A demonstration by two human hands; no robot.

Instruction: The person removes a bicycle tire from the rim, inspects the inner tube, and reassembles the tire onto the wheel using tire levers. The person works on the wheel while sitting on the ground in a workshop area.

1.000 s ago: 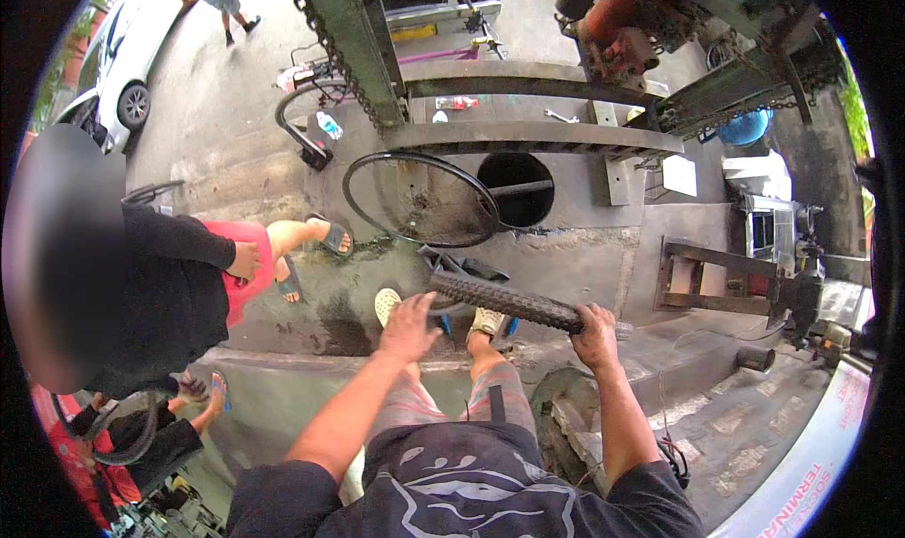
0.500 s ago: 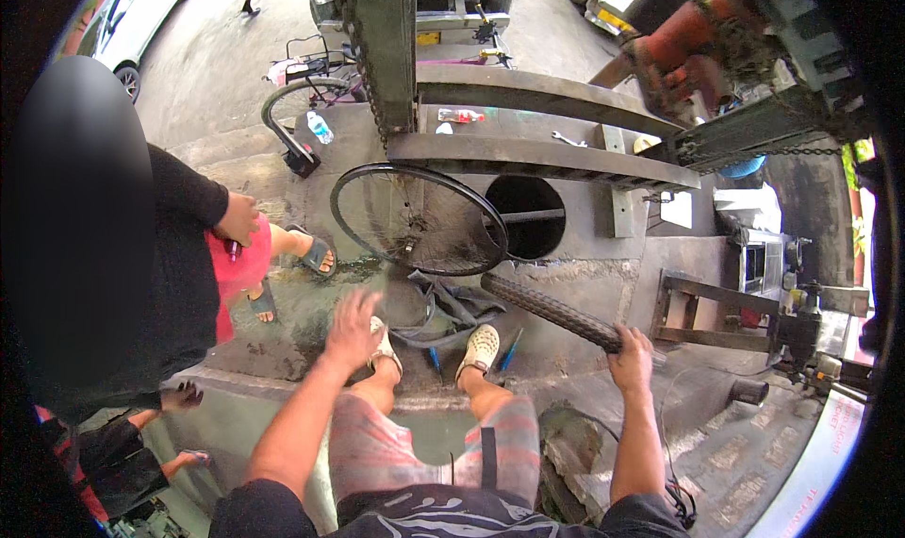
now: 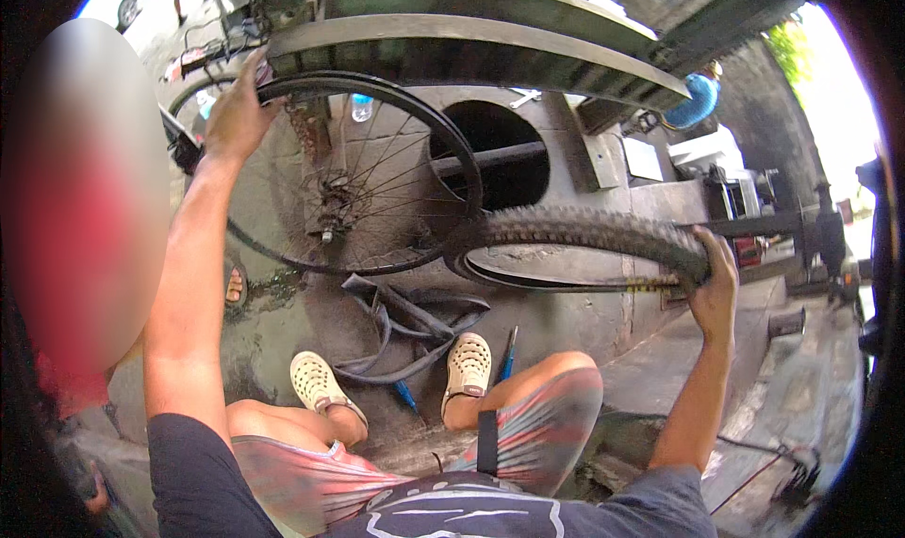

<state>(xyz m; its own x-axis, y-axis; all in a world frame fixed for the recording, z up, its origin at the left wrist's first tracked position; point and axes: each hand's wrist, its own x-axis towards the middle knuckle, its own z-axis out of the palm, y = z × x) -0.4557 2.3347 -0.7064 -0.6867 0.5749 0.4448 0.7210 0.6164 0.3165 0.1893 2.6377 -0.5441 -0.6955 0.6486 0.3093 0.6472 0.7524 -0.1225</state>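
Note:
My left hand is closed on the upper left edge of a black bicycle wheel rim, whose spokes and hub face up toward me. At the right, my right hand is wrapped round the far end of a knobby bicycle tire. The tire looks squeezed into a long narrow loop, and its left end meets or overlaps the rim's right side. Below the wheel, a limp grey inner tube lies in loops on the ground by my shoes. Two blue slender tools lie there, one left and one right.
Heavy metal beams cross beyond the wheel. A round dark opening lies behind it. A blurred person stands close at my left. Metal equipment stands at the right, and a plastic bottle shows through the spokes.
My left hand has reached forward and taken hold of the rim. The wheel appears nearer and more tilted up. My right hand has lifted the tire, whose loop now shows.

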